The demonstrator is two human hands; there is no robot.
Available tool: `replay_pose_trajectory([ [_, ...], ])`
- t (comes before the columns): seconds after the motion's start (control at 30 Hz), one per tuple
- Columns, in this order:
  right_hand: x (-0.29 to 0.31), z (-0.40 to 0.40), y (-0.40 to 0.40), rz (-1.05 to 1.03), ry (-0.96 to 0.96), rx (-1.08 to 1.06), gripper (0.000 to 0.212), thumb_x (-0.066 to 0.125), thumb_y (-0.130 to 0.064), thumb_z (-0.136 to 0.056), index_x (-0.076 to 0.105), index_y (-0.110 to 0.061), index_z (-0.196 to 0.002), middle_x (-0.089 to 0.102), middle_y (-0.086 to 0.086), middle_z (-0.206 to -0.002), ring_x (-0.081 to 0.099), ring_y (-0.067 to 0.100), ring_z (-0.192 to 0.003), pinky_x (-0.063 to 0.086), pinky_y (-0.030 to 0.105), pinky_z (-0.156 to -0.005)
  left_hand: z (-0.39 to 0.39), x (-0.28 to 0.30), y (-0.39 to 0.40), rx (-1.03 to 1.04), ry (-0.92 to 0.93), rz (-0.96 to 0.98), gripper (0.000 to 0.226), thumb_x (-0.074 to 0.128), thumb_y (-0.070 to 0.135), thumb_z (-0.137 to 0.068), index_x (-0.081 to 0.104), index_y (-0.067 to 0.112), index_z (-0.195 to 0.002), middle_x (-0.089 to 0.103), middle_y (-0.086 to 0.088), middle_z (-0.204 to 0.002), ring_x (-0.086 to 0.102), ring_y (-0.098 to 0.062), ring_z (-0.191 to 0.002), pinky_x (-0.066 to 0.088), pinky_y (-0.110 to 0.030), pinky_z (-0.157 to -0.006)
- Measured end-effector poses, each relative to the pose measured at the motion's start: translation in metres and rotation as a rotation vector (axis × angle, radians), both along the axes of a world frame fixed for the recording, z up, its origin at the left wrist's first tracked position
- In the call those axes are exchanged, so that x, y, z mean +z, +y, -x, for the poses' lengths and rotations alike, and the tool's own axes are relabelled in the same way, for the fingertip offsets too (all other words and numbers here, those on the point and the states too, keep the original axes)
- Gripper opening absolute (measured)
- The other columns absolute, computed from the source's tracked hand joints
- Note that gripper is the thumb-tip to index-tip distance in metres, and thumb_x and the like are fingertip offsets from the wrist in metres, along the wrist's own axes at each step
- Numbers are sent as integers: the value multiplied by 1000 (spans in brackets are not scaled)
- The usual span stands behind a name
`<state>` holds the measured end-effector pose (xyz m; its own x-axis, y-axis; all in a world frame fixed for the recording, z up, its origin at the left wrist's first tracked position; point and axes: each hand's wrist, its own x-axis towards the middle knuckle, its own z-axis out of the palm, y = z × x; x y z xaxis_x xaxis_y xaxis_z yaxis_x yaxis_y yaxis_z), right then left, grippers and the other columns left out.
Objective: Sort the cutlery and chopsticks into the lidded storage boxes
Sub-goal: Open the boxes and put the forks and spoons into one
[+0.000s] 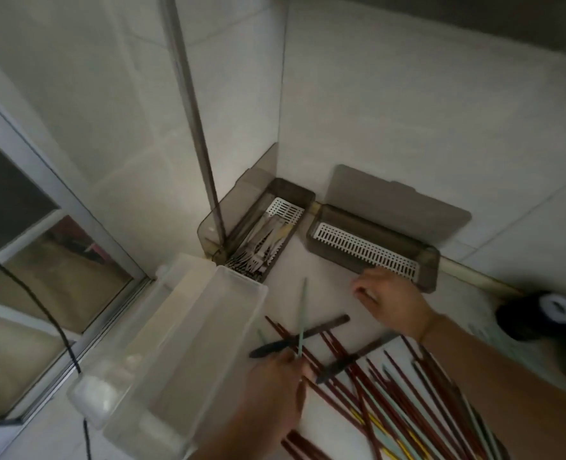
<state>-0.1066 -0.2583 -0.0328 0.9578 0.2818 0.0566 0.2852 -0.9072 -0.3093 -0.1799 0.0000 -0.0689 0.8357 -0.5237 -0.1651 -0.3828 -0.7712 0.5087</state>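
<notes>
The left hand (275,383) pinches a pale green chopstick (302,315), its long axis nearly upright in view, tip pointing away toward the fork-filled smoky box (261,234). The right hand (391,300), fingers loosely curled and holding nothing, hovers beside the empty smoky box (371,247). Red chopsticks (368,376) lie fanned on the counter.

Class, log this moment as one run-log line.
left hand: pinches pale green chopstick | right hand: near empty smoked box | cutlery box: filled, open

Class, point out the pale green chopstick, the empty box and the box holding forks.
pale green chopstick (303,313): head view, middle of its shaft.
empty box (364,250): head view, its white slotted tray.
box holding forks (285,207): head view, bare white tray at its far end.
</notes>
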Motion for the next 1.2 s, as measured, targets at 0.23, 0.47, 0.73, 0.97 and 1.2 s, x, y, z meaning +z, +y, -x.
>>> replay_pose_trajectory([
  [0.23, -34, 64, -23, 127, 202, 68, 24, 49, -26, -94, 68, -25, -107, 60, -7, -111, 51, 14, -102, 45, 32, -84, 0, 3, -20, 15, 4, -40, 15, 46, 32, -92, 60, 28, -97, 56, 12, -103, 54, -7, -95, 41, -18, -73],
  [0.47, -42, 70, -22, 167, 106, 82, 13, 56, -22, -85, 66, -27, -89, 63, -9, -98, 54, 18, -95, 44, 31, -74, 15, 1, -37, -6, -33, -93, 26, 41, 31, -91, 55, 25, -113, 47, 4, -117, 45, -18, -110, 39, -34, -99],
  [0.73, -4, 62, -2, 7, -90, 157, 13, 48, -23, -87, 45, -36, -87, 55, -18, -80, 52, 5, -73, 39, 30, -86, 15, 39, -32, 121, -246, -13, 33, 43, 33, -91, 58, 25, -120, 62, 4, -108, 60, -23, -98, 48, -33, -81],
  [0.97, 47, 27, 87, 1, -182, 433, 12, 44, -40, -96, 54, -38, -92, 52, -18, -87, 47, 2, -82, 31, 27, -92, 10, 78, 50, 338, -152, 249, 18, 56, 17, -87, 69, 26, -95, 64, 8, -91, 58, -9, -83, 47, -27, -76],
  [1.2, 42, -25, 182, 107, 24, 468, 15, 45, -24, -91, 58, -31, -93, 55, -8, -93, 47, 12, -89, 37, 31, -89, 22, 67, 151, 584, -331, 71, 33, 81, 17, -73, 69, 20, -103, 63, 8, -102, 57, -11, -93, 49, -27, -80],
])
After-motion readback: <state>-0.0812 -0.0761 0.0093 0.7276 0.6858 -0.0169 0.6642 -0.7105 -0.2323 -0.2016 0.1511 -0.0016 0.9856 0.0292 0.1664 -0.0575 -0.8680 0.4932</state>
